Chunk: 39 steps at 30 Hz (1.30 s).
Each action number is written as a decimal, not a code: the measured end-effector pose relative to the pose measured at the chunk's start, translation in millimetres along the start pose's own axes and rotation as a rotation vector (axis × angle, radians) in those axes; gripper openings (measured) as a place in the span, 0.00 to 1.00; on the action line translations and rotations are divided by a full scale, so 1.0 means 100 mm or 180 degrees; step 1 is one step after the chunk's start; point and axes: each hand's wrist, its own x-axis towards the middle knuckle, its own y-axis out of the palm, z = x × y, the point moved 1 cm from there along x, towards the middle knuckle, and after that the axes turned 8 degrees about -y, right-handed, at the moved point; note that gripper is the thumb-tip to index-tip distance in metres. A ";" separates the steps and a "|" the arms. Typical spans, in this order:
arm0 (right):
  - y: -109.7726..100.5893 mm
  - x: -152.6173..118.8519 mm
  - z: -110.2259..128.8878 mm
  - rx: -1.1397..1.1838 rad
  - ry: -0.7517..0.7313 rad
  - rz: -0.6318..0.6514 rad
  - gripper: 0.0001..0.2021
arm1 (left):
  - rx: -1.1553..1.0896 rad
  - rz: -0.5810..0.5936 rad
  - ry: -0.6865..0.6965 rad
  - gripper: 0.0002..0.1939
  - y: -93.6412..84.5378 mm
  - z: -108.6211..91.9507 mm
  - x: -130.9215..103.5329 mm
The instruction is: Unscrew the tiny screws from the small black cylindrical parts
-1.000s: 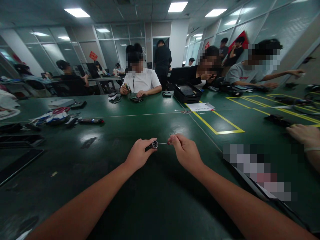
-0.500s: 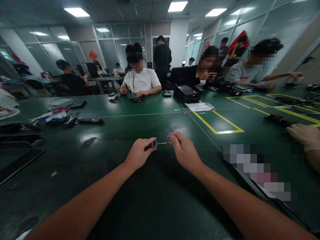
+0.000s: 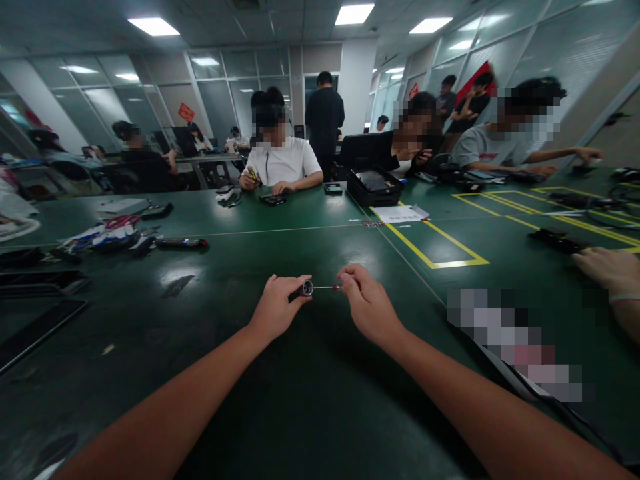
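Observation:
My left hand [image 3: 275, 307] is closed around a small dark cylinder [image 3: 307, 288] with a silvery round rim, its open end turned toward me. Thumb and fingers grip it from both sides. Opposite, my right hand [image 3: 367, 300] pinches a screwdriver [image 3: 325, 287] by its reddish handle, most of which the fingers hide. The thin metal shaft points left and its tip meets the cylinder's right side; whether it sits in a screw is too small to tell. Both hands are held over the green table [image 3: 310, 387].
A black tray [image 3: 375, 187] and a white paper [image 3: 400, 213] lie at the far side. Tangled gloves and tools [image 3: 110, 233] rest at left, near a dark flat panel [image 3: 37, 330]. A co-worker's hand [image 3: 610, 273] reaches in at right. Another person [image 3: 283, 160] sits opposite.
My hands hold nearly the same pose, with the screwdriver still against the cylinder. The person opposite has slightly turned the item in one hand.

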 end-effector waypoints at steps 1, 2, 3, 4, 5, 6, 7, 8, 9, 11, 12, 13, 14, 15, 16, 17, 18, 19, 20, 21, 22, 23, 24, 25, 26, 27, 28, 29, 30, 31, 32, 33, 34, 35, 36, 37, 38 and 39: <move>0.01 0.00 -0.01 0.0061 -0.0007 -0.0013 0.10 | 0.0001 -0.0020 0.0008 0.19 0.00 0.01 0.00; 0.02 -0.01 -0.02 0.0144 -0.0034 -0.0023 0.08 | 0.0002 -0.0040 0.0005 0.19 -0.01 0.02 0.01; 0.03 -0.01 -0.03 0.0236 -0.0074 -0.0031 0.07 | 0.0006 -0.0058 -0.0007 0.19 -0.01 0.02 0.01; 0.04 -0.01 -0.04 0.0320 -0.0118 -0.0034 0.06 | 0.0015 -0.0082 -0.0026 0.20 -0.01 0.03 0.02; 0.04 -0.01 -0.04 0.0380 -0.0152 -0.0040 0.06 | 0.0030 -0.0106 -0.0042 0.20 -0.02 0.04 0.02; 0.04 -0.01 -0.04 0.0410 -0.0171 -0.0045 0.05 | 0.0048 -0.0124 -0.0047 0.20 -0.02 0.04 0.02; 0.04 -0.01 -0.04 0.0422 -0.0169 -0.0051 0.06 | 0.0067 -0.0133 -0.0045 0.20 -0.02 0.04 0.02; 0.03 0.00 -0.03 0.0418 -0.0140 -0.0054 0.07 | 0.0084 -0.0130 -0.0040 0.20 -0.02 0.04 0.02; 0.03 0.01 -0.03 0.0387 -0.0092 -0.0050 0.08 | 0.0098 -0.0115 -0.0034 0.20 -0.02 0.04 0.01; 0.01 0.02 -0.02 0.0247 0.0015 -0.0035 0.12 | 0.0110 -0.0078 -0.0019 0.20 -0.01 0.03 0.00; 0.00 0.03 -0.02 0.0170 0.0060 -0.0031 0.14 | 0.0110 -0.0073 -0.0011 0.20 -0.01 0.02 0.00; 0.00 0.03 -0.02 0.0130 0.0103 -0.0035 0.14 | 0.0110 -0.0070 -0.0003 0.20 -0.01 0.02 0.00; 0.00 0.04 -0.03 0.0152 0.0143 -0.0056 0.13 | 0.0112 -0.0069 0.0002 0.20 0.00 0.02 0.00; 0.00 0.04 -0.04 0.0244 0.0170 -0.0105 0.11 | 0.0117 -0.0065 -0.0003 0.20 0.00 0.03 0.00; 0.01 0.03 -0.06 0.0394 0.0194 -0.0172 0.09 | 0.0123 -0.0062 -0.0016 0.20 0.00 0.03 0.00; 0.03 0.03 -0.08 0.0562 0.0201 -0.0252 0.09 | 0.0129 -0.0056 -0.0035 0.20 0.00 0.03 0.01; 0.04 0.03 -0.10 0.0723 0.0192 -0.0333 0.09 | 0.0132 -0.0056 -0.0052 0.19 0.00 0.04 0.01; 0.06 0.03 -0.11 0.0865 0.0196 -0.0378 0.09 | 0.0132 -0.0069 -0.0066 0.19 -0.01 0.04 0.02; 0.08 0.03 -0.13 0.0988 0.0204 -0.0413 0.09 | 0.0128 -0.0085 -0.0080 0.20 -0.01 0.03 0.02; 0.10 0.04 -0.14 0.1109 0.0232 -0.0437 0.09 | 0.0123 -0.0100 -0.0094 0.20 -0.02 0.03 0.02; 0.11 0.05 -0.15 0.1244 0.0289 -0.0471 0.10 | 0.0120 -0.0115 -0.0100 0.20 -0.03 0.01 0.02; 0.13 0.06 -0.17 0.1407 0.0386 -0.0532 0.11 | 0.0133 -0.0119 -0.0074 0.20 -0.04 -0.01 0.01; 0.13 0.08 -0.19 0.1595 0.0524 -0.0607 0.12 | 0.0173 -0.0112 -0.0006 0.20 -0.05 -0.03 0.01; 0.13 0.09 -0.22 0.1796 0.0692 -0.0723 0.13 | 0.0234 -0.0106 0.0083 0.20 -0.06 -0.05 0.00; 0.13 0.11 -0.25 0.2012 0.0938 -0.0804 0.14 | 0.0303 -0.0103 0.0160 0.20 -0.07 -0.07 -0.01; 0.12 0.12 -0.29 0.2138 0.1149 -0.0849 0.14 | 0.0366 -0.0090 0.0203 0.20 -0.08 -0.08 -0.01; 0.11 0.13 -0.33 0.2166 0.1284 -0.0953 0.14 | 0.0414 -0.0059 0.0206 0.20 -0.08 -0.08 -0.02; 0.10 0.15 -0.36 0.2136 0.1311 -0.1088 0.13 | 0.0434 -0.0015 0.0165 0.20 -0.07 -0.08 -0.02; 0.09 0.15 -0.39 0.2089 0.1298 -0.1129 0.13 | 0.0430 0.0043 0.0104 0.20 -0.06 -0.06 -0.02; 0.09 0.16 -0.41 0.2013 0.1274 -0.1158 0.12 | 0.0413 0.0104 0.0050 0.20 -0.05 -0.04 -0.02; 0.09 0.16 -0.42 0.1946 0.1228 -0.1156 0.12 | 0.0395 0.0162 0.0024 0.20 -0.04 -0.02 -0.02; 0.10 0.15 -0.42 0.1896 0.1177 -0.1125 0.12 | 0.0374 0.0192 0.0012 0.20 -0.02 0.00 -0.02; 0.11 0.15 -0.41 0.1861 0.1118 -0.1085 0.12 | 0.0348 0.0201 0.0000 0.20 -0.01 0.02 -0.02; 0.12 0.14 -0.40 0.1837 0.1047 -0.1038 0.12 | 0.0319 0.0204 -0.0009 0.20 -0.01 0.03 -0.02; 0.14 0.13 -0.38 0.1819 0.0971 -0.0988 0.13 | 0.0289 0.0206 -0.0013 0.20 0.00 0.04 -0.02; 0.15 0.12 -0.36 0.1796 0.0901 -0.0946 0.13 | 0.0257 0.0207 -0.0017 0.19 0.00 0.04 -0.01; 0.15 0.12 -0.34 0.1770 0.0843 -0.0910 0.13 | 0.0227 0.0217 -0.0022 0.19 0.00 0.04 -0.01; 0.16 0.11 -0.32 0.1743 0.0800 -0.0875 0.14 | 0.0207 0.0222 -0.0031 0.19 0.00 0.04 -0.01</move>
